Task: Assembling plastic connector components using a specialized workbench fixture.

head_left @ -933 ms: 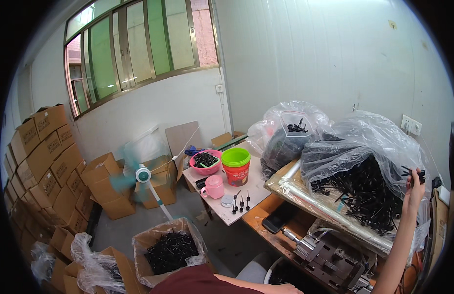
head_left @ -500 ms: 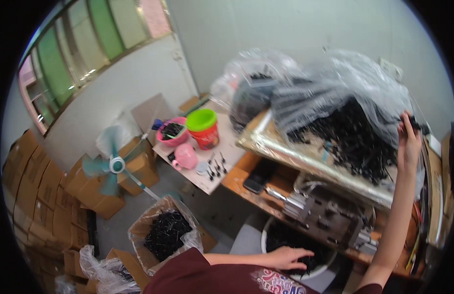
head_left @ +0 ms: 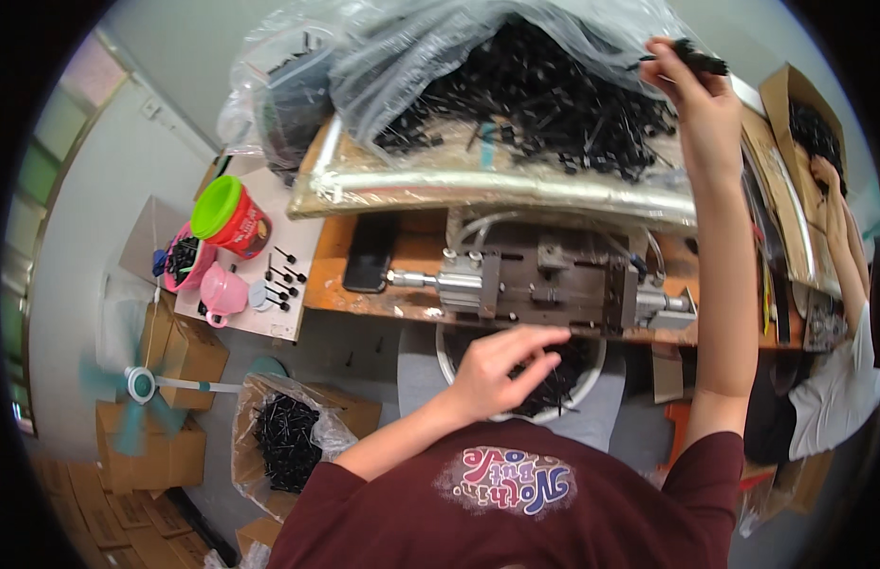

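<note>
My right hand is raised at the right end of a large heap of small black plastic parts under clear plastic film. Pinched in its fingers is a bunch of black plastic parts, their exact kind unclear. My left hand hovers at the front edge of a metal clamping fixture, with fingers and thumb stretched apart and nothing visible between them. Below that hand, a white bucket with more black parts stands between my knees.
A black phone lies left of the fixture. On a side table are a red tub with a green rim, a pink cup and several black parts. A teal fan stands lower left. At right, another person's arm reaches into a carton.
The view has swung right and down toward the fixture. My left hand has come up from over the bucket to the fixture's front edge. My right hand still holds black parts.
</note>
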Demonstrator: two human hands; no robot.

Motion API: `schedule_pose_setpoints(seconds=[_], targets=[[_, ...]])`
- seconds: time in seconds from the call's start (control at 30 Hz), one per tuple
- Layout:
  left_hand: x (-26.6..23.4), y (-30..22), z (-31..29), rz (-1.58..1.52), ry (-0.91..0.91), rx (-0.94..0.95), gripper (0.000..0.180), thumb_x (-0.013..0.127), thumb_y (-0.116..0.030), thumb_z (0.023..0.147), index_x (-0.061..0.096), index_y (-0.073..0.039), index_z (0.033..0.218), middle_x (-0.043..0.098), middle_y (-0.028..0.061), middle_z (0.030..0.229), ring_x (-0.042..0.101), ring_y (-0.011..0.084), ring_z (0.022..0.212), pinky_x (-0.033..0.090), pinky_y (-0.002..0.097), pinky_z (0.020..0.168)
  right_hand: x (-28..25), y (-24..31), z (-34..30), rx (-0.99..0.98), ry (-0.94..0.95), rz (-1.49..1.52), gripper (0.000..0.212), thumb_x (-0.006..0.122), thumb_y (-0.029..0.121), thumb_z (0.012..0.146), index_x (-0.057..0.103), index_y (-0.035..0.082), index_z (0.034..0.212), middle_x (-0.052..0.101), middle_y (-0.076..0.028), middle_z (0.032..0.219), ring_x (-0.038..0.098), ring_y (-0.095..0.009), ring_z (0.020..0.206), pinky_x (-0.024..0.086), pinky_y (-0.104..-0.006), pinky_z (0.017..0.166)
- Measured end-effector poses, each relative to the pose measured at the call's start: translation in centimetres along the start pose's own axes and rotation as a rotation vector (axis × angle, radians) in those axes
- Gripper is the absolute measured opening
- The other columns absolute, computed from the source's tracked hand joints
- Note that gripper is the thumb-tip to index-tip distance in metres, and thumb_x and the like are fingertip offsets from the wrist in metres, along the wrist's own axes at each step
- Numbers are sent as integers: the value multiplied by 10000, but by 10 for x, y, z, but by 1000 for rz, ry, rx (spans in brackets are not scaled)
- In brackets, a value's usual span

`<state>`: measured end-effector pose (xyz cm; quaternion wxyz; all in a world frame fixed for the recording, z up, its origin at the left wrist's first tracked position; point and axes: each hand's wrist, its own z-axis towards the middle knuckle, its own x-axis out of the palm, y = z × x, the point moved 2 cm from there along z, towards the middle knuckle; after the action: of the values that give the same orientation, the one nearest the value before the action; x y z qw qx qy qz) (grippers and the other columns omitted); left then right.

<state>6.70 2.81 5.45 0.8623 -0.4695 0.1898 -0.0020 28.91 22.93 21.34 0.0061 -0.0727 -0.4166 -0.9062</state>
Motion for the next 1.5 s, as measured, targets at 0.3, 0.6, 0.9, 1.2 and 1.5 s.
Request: schedule_pose_setpoints(seconds=[0.3,0.6,0.9,1.2,1.5], targets=[[-18,-1,25,-453,-245,-222,413,678,109,831,540,48,1216,611,157,1194,633,213,1055,567,334,894,38,3,-176,-576,546,-659,357,632,-28,660,679,-26,1015,683,-165,1033,685,-293,815,565,-357,673],[-5,16,9,-224,-108,-222,289,726,98,781,663,42,1057,618,88,1039,653,138,922,611,268,781,8,-6,-222,-463,529,-732,389,638,3,667,695,-58,1048,690,-189,1074,691,-282,801,568,-349,681],[27,46,-3,544,32,113,198,780,-95,743,680,-25,899,637,151,1232,684,227,847,561,298,685,-14,1,-226,-226,162,-746,368,663,-118,695,699,-27,1050,686,-139,1026,663,-216,841,535,-303,738],[35,50,0,753,69,241,159,729,2,748,668,13,895,678,117,1081,679,228,806,554,328,691,-11,1,-238,-115,154,-731,331,652,-124,710,700,-16,1019,687,-128,972,665,-219,837,535,-304,756],[14,29,2,-341,14,-209,382,772,90,741,630,58,1094,650,121,1098,682,185,934,606,296,795,5,-17,-249,-502,370,-890,439,624,35,617,694,-62,1039,660,-162,963,629,-269,722,529,-338,628]])
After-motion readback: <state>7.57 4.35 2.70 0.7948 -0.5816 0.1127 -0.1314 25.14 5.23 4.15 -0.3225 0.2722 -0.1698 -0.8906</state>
